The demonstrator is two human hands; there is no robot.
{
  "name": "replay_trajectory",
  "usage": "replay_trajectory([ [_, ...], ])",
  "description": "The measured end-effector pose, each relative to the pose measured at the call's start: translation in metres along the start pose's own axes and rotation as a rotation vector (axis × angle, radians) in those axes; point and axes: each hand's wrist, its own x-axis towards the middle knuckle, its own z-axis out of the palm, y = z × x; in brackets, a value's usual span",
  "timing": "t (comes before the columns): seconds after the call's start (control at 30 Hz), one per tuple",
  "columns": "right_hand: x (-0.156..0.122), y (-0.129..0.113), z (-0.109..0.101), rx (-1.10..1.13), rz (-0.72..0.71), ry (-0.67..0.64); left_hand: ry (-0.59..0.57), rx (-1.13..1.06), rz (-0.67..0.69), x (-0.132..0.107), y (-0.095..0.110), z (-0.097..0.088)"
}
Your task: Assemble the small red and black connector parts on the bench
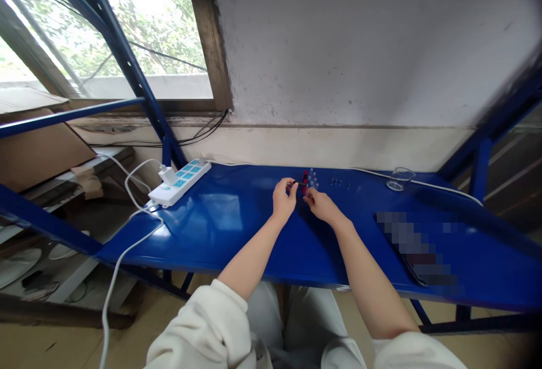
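Observation:
My left hand [285,199] is pinched on a thin dark rod [300,183], which points to the right toward my other hand. My right hand [322,206] has its fingertips closed just right of the rod; whatever they grip is too small and hidden to name. Right behind the fingers, a red piece [305,174] and several small clear tubes [312,177] stand close together on the blue table [241,239]. Farther right lie several tiny clear pieces [336,181] and one tiny dark piece [348,186].
A white power strip [182,181] with a plugged-in adapter lies at the table's left end, its cable [112,290] hanging over the edge. Clear rings [395,186] lie near a white cable at the back right. A blurred-out flat object [415,247] rests at the right.

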Motion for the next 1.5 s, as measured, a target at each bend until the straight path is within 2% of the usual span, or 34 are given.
replay_trajectory([
  [0.23, -0.001, 0.0, 0.0, 0.015, -0.05, 0.0, 0.013, 0.073, 0.114, -0.001, -0.001, 0.0],
  [0.4, 0.0, -0.001, 0.0, 0.012, -0.073, 0.02, -0.071, 0.208, 0.25, -0.004, 0.004, -0.003],
  [0.53, 0.0, -0.001, -0.001, 0.016, -0.073, 0.042, -0.104, 0.28, 0.3, -0.005, 0.01, -0.006],
  [0.73, 0.001, -0.002, 0.0, 0.03, -0.09, 0.07, -0.095, 0.31, 0.294, -0.004, 0.008, -0.006],
  [1.27, -0.003, -0.01, -0.005, 0.005, -0.131, 0.112, -0.029, 0.172, 0.204, -0.004, -0.002, 0.0],
  [1.5, -0.003, -0.013, -0.007, 0.051, -0.117, 0.209, -0.105, 0.13, 0.245, -0.004, 0.001, -0.001],
])
